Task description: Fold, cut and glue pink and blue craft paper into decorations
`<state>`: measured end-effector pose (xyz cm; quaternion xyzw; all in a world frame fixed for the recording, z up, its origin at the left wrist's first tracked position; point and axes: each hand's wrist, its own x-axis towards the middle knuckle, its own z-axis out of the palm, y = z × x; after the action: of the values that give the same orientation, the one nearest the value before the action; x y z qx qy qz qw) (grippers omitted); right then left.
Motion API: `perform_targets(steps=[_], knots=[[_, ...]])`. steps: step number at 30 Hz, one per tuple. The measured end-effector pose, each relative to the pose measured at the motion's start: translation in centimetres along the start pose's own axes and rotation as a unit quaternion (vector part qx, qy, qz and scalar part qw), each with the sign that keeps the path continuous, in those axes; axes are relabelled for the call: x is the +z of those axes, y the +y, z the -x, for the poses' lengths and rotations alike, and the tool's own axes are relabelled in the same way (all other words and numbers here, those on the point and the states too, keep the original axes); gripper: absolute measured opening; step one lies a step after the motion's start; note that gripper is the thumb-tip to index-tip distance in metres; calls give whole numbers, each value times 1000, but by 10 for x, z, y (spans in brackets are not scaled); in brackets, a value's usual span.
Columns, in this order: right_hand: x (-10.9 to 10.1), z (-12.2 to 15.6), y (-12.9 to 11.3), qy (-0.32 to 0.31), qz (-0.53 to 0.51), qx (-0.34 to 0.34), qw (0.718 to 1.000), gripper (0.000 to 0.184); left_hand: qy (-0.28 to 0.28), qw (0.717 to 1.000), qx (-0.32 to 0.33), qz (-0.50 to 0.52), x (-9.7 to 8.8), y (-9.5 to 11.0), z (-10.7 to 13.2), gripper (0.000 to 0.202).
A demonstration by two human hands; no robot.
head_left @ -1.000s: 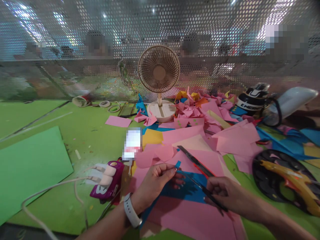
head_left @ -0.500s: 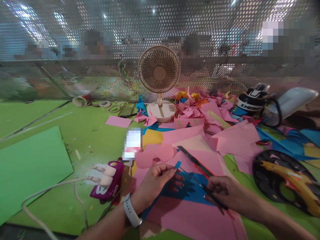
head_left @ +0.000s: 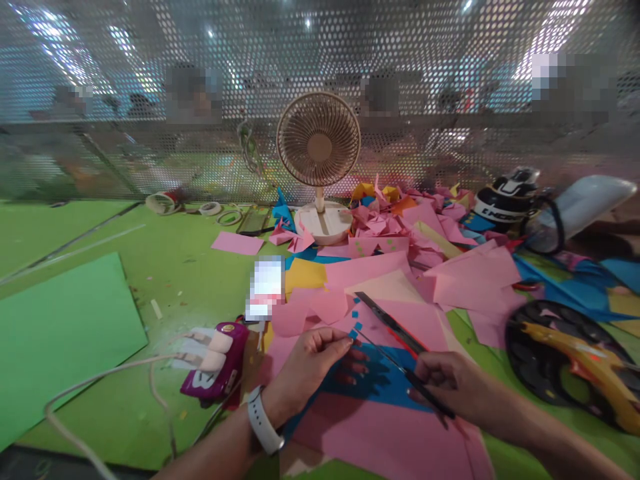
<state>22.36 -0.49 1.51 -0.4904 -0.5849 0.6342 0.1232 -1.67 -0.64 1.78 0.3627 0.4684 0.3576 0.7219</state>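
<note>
My left hand [head_left: 313, 363], with a white watch on its wrist, pinches the upper edge of a blue paper sheet [head_left: 380, 383] whose edge is cut into a fringe. My right hand [head_left: 453, 387] is closed on dark scissors [head_left: 400, 367], their thin blades pointing up-left to the paper's tip by my left fingers. Small blue paper bits [head_left: 356, 320] lie just above the blade tips. Under the blue sheet lie large pink sheets [head_left: 390, 440].
A small desk fan [head_left: 319, 167] stands at the back before a perforated metal screen. A heap of pink paper scraps [head_left: 425, 247], a black ruler [head_left: 387, 323], a purple power strip [head_left: 215, 360] with white plugs, a green board [head_left: 60, 327] and a yellow glue gun [head_left: 575, 347] surround me.
The strip of blue paper at my left fingertips has been snipped off; small blue bits now lie above the blade tips. Both hands stay almost where they were.
</note>
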Motion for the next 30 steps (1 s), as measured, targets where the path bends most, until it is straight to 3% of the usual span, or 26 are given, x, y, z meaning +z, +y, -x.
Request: perform_targets(steps=[8, 18, 30], knots=[[-4, -3, -2, 16, -3, 6, 1000, 29, 2, 999, 34, 21, 0, -1, -1, 25], [0, 3, -8, -33, -1, 5, 999, 30, -11, 999, 29, 19, 2, 0, 0, 25], [3, 2, -9, -28, 22, 14, 999, 31, -31, 999, 42, 10, 2, -1, 1, 21]])
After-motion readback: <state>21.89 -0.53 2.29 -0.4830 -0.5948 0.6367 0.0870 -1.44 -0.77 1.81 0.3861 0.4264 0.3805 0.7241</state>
